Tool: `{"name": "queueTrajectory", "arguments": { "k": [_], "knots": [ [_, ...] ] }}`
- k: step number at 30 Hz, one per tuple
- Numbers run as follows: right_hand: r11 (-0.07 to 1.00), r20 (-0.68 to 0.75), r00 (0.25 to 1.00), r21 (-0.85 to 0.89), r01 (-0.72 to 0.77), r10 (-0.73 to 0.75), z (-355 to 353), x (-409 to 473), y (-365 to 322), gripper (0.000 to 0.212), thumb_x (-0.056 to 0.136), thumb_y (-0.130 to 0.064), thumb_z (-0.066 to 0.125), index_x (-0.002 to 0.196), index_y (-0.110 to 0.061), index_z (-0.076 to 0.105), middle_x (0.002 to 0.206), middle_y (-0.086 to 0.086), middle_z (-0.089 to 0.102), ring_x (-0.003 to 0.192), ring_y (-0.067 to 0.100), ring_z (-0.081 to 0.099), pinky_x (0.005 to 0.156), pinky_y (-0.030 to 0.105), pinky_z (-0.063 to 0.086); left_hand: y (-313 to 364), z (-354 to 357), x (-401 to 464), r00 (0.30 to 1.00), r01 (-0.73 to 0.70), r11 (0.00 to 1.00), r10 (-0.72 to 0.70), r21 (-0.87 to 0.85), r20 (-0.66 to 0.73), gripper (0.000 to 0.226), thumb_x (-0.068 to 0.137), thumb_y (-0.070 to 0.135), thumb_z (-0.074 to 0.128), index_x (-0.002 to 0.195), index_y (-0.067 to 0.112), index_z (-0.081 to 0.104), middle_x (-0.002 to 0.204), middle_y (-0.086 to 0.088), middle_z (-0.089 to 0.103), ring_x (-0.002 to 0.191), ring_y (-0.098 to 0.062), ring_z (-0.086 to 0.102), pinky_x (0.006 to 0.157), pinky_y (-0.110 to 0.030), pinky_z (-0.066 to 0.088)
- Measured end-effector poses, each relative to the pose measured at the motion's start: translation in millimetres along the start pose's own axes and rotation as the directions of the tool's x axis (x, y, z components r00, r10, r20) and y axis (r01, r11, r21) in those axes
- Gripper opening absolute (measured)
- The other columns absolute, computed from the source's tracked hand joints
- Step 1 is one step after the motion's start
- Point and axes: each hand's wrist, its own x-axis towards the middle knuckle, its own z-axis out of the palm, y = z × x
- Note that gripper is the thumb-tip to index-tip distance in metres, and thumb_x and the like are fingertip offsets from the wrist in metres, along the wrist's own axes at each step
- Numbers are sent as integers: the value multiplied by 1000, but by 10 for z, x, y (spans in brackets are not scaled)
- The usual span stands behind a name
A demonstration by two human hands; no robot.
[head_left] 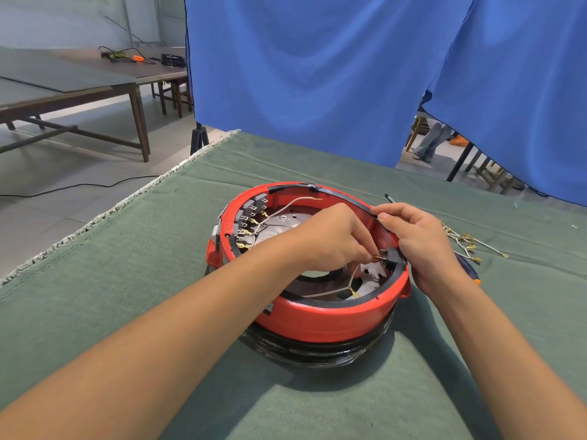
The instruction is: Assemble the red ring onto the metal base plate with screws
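Reached in from the near edge, two bare forearms, over green cloth (127, 281) spread on the table. Left hand (330, 239) dipped inside the red ring (333, 319), fingertips pinched on a small brass wire terminal (375, 258), held against a black block (394, 257) just beyond those fingertips on the ring's inner wall; probably lined up to push on. Right hand (419, 236) curled over the ring's rim beside that block, thumb on the black band (355, 201) along the top edge, seemingly to brace the ring against the push.

Sat directly under both hands, the ring, stacked on a black base (317, 354); inside it, below the left palm, a grey metal base plate (286, 225), partly hidden. Looked like wiring work, not screwing; no screw picked out anywhere.

Counted: one ring, one plate, two hands. White wires (292, 204) inside the ring: two at least, one arcing beyond the left hand, one trailing below it. Brass terminals (251, 231) on the ring's wall left of the left hand: about four, too small for certainty. Loose wire leads (463, 242) just right of the right hand: several, count unclear. One screwdriver (468, 269), blue and orange handle, half hidden behind the right wrist. One dark pen-like tool (390, 198) just beyond the right knuckles.
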Motion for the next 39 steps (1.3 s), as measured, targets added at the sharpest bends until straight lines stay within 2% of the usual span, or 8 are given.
{"name": "queueTrajectory", "arguments": {
  "k": [5,10,13,16,25,29,36,39],
  "knots": [
    [1000,-5,1000,3,13,-13,5,2,9,26,91,-3,55,79,-21,69,77,2,68,71,17,61,70,33,51,8,-1,4,1000,-2,1000,2,-4,1,14,85,4,67,95,7,77,60,9,62,54,0,56,62,-14,47],
    [1000,-10,1000,8,13,-13,7,11,26,26,91,-3,56,78,-22,69,73,-2,68,65,11,60,64,27,50,30,3,-4,998,49,999,-48,-13,27,10,86,7,66,89,7,75,60,1,67,34,-7,45,37,-14,35],
    [1000,-10,1000,3,16,-16,6,11,25,26,91,-3,56,78,-22,69,76,0,69,70,14,60,70,32,50,11,12,2,995,95,995,-95,-7,25,11,87,13,66,78,11,72,71,-8,73,35,-10,49,34,-16,34],
    [1000,-11,1000,-4,19,-19,4,8,19,25,91,-3,56,79,-21,69,81,2,69,76,17,60,76,36,50,-1,19,-3,996,80,997,-81,8,47,18,89,12,63,72,15,67,69,-4,72,35,-9,50,35,-17,37],
    [1000,-28,999,17,26,-25,34,8,1,18,91,1,53,89,-7,68,77,3,66,69,14,57,68,28,48,19,40,23,998,-40,997,38,60,44,16,87,4,62,74,9,69,67,-10,70,33,-8,50,42,-12,38],
    [999,-62,997,0,55,-54,70,38,30,18,90,4,51,90,-5,68,72,3,63,60,9,52,54,13,43,17,65,47,999,-20,999,19,25,47,15,87,2,61,75,4,69,71,-21,71,35,-10,51,38,-10,34],
    [998,-80,995,15,66,-64,80,60,83,19,89,3,53,87,-7,69,71,-3,63,53,-3,52,53,10,41,-10,68,45,1000,-22,998,21,52,20,23,84,4,59,65,16,65,56,3,66,35,-10,51,37,-13,35],
    [997,-106,992,30,68,-65,83,54,100,15,88,0,56,85,-12,65,70,-4,63,55,-2,54,53,10,43,18,48,55,998,-22,991,29,131,-53,17,79,15,57,68,14,69,55,5,63,42,-9,53,47,-25,46]
  ]
}}
